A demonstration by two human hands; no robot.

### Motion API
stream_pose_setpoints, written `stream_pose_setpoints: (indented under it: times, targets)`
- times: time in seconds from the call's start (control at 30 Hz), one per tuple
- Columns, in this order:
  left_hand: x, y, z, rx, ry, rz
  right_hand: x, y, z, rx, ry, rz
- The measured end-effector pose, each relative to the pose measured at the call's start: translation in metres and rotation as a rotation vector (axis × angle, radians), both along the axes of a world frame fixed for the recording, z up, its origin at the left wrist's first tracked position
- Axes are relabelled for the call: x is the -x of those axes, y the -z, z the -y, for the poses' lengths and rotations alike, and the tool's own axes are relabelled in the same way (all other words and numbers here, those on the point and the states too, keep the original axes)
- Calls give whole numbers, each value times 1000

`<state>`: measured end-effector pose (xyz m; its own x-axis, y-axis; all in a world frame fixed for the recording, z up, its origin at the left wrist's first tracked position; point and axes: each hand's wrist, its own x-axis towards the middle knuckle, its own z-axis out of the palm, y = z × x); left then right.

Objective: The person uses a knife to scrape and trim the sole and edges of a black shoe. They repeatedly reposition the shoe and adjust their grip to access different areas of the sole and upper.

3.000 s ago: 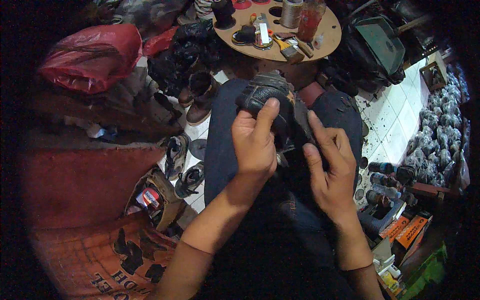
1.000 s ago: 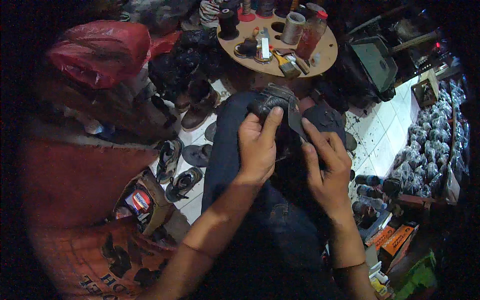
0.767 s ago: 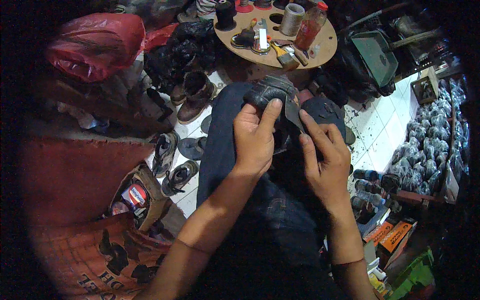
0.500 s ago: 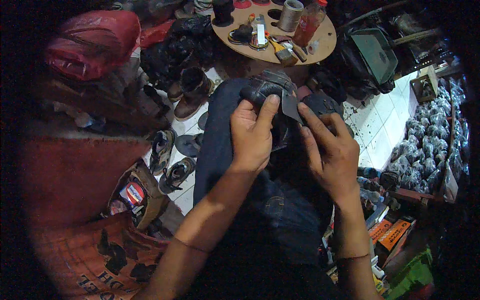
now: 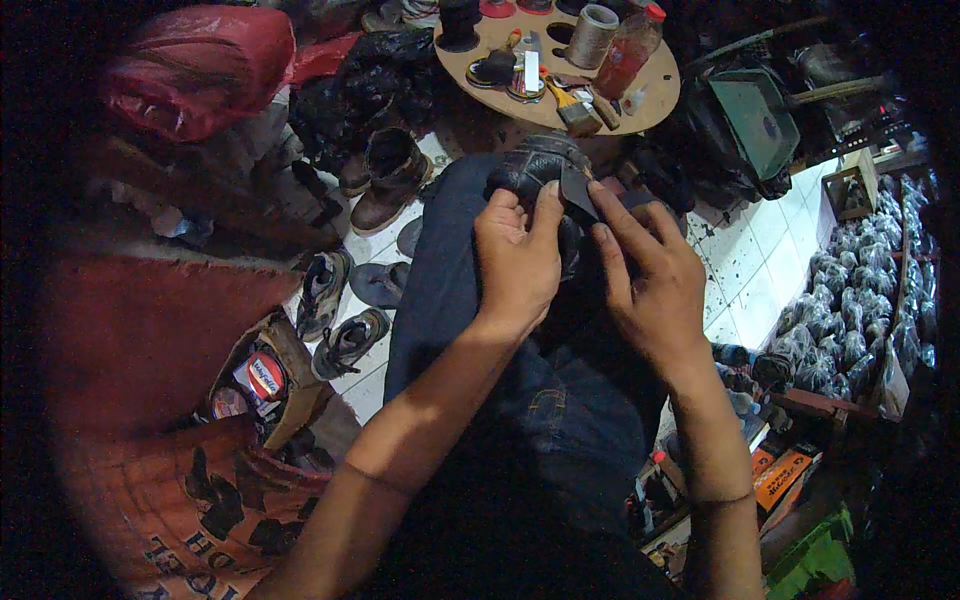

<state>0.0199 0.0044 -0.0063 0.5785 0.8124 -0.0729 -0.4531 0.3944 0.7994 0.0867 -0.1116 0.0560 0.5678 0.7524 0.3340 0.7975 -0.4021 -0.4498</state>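
A black leather shoe (image 5: 525,160) rests over my jean-clad knees, toward the centre of the head view. My left hand (image 5: 515,262) is closed on it, thumb pressed on the leather and fingers curled at its near edge. A flat dark grey strip (image 5: 577,195) runs along the shoe's right side, with a light tan patch beside it. My right hand (image 5: 645,282) has its thumb and forefinger at the strip's near end, gripping it. Whether the strip is attached to the shoe, I cannot tell.
A round board (image 5: 648,95) ahead carries spools, brushes and a bottle. Worn shoes (image 5: 345,340) and boots (image 5: 385,180) stand at left beside a cardboard box (image 5: 305,405) and red plastic bag (image 5: 200,75). Many bagged items (image 5: 830,290), a green dustpan (image 5: 750,120) and orange boxes (image 5: 785,475) lie at right.
My right hand has moved up and away from me along with the strip, its fingers nearer the shoe's top. My left hand stays on the shoe, slightly higher in the view.
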Motion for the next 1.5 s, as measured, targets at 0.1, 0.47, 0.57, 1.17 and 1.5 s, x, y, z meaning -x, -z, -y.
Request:
stream_pose_setpoints:
  times: [0.1, 0.47, 0.57, 1.17, 1.5]
  targets:
    - [-1, 0, 2, 12, -23, -83, -6, -5, -3, -31, -48, -73]
    - [-9, -3, 1, 50, -27, -120, -7, 7, -10, -62, 66, -143]
    - [0, -4, 19, -190, 57, -237, -35, -13, -31, -35, 264, 7]
    - [10, 3, -5, 114, 226, 76, -59, -4, -30, -128, -59, -448]
    - [3, -5, 1, -323, 238, -295, -65, 39, -35, -390, 225, -464]
